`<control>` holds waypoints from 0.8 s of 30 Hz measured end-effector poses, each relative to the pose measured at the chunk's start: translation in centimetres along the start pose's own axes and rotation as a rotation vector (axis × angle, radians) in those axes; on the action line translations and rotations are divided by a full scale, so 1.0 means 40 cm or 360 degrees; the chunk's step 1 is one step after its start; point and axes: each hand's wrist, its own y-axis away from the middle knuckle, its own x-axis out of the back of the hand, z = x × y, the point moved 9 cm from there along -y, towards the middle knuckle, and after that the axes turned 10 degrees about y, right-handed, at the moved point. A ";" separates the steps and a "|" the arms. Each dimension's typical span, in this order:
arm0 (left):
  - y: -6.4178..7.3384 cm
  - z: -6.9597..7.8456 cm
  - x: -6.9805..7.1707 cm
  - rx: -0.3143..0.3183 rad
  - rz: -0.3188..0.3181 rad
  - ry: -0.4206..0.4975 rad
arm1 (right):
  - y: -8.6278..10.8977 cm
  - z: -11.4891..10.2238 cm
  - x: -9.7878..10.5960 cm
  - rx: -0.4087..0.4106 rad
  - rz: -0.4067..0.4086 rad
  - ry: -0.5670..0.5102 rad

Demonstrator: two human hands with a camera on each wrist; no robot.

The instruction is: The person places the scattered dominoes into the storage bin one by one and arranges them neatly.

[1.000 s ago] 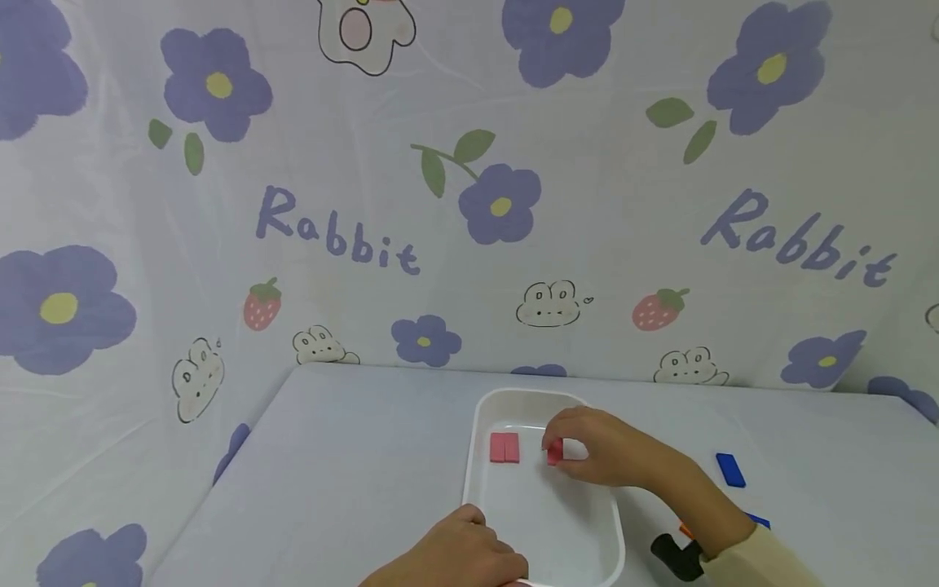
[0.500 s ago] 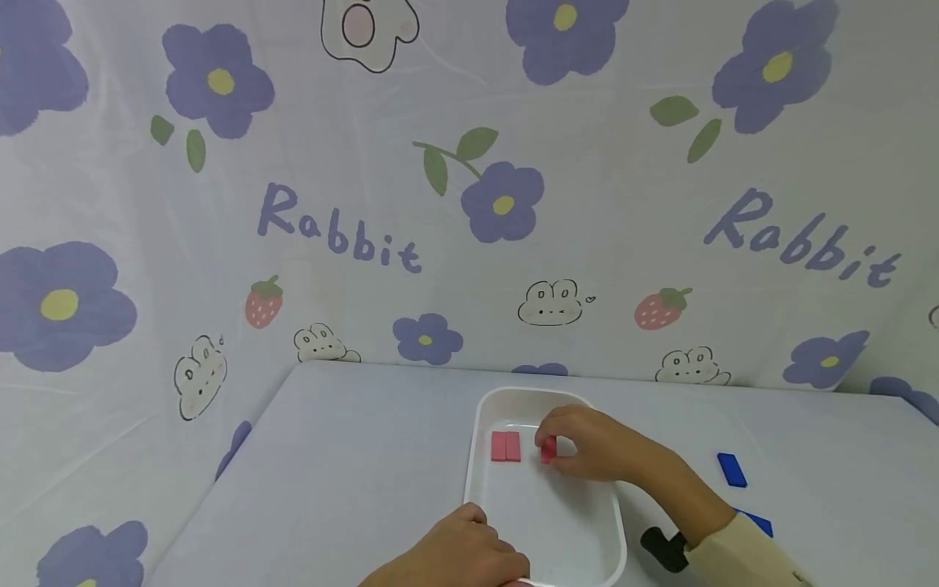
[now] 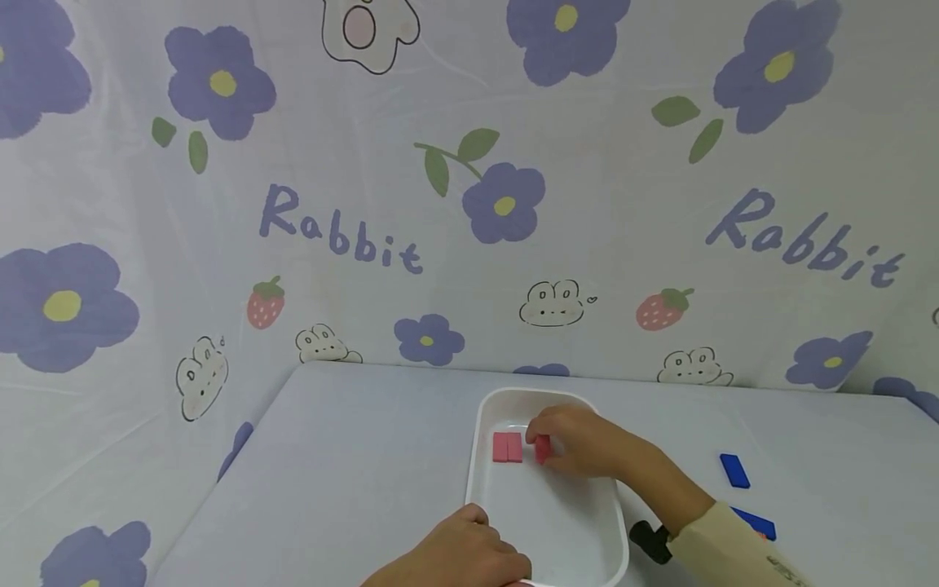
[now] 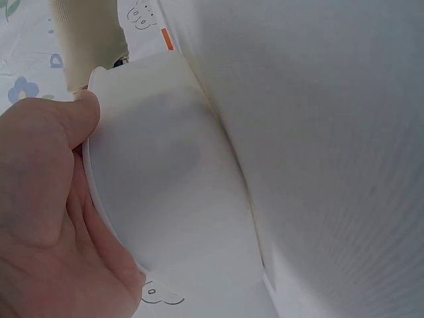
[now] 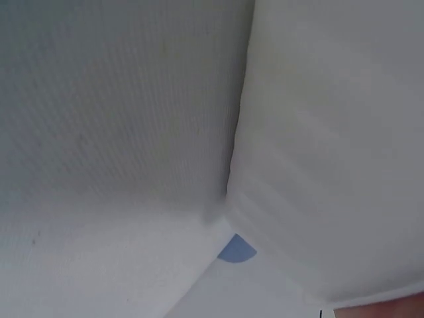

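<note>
In the head view a white tray [image 3: 546, 530] stands on the table, longer side running away from me. Two pink rectangular tiles [image 3: 507, 447] lie side by side toward its far left. My right hand [image 3: 579, 440] reaches in over the right rim and pinches a darker pink tile [image 3: 542, 449] between thumb and fingers, just right of that pair. My left hand [image 3: 465, 550] grips the tray's near left rim; the left wrist view shows its thumb and fingers around the edge of the tray [image 4: 165, 165]. The right wrist view shows mostly the tray's outer wall [image 5: 331, 152].
To the right of the tray lie a blue tile [image 3: 734, 470] and another blue piece [image 3: 756, 522], partly covered by the sleeve [image 3: 722, 546]. Beside the tray's right rim is a black object [image 3: 650, 542]. A patterned cloth [image 3: 367, 163] hangs behind the table.
My right hand has moved left inside the tray with the pink tile, closer to the two tiles. The left hand stays at the rim.
</note>
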 end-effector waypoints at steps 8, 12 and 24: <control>0.002 0.006 0.006 -0.0031 0.0040 -0.0092 | -0.010 0.005 -0.009 -0.0066 0.0024 0.0061; 0.002 0.007 0.007 -0.0038 0.0057 -0.0080 | -0.014 0.007 -0.014 -0.0094 0.0010 0.0071; 0.007 0.017 0.017 -0.0078 0.0144 -0.0137 | -0.024 0.001 -0.022 -0.0110 0.0000 -0.0009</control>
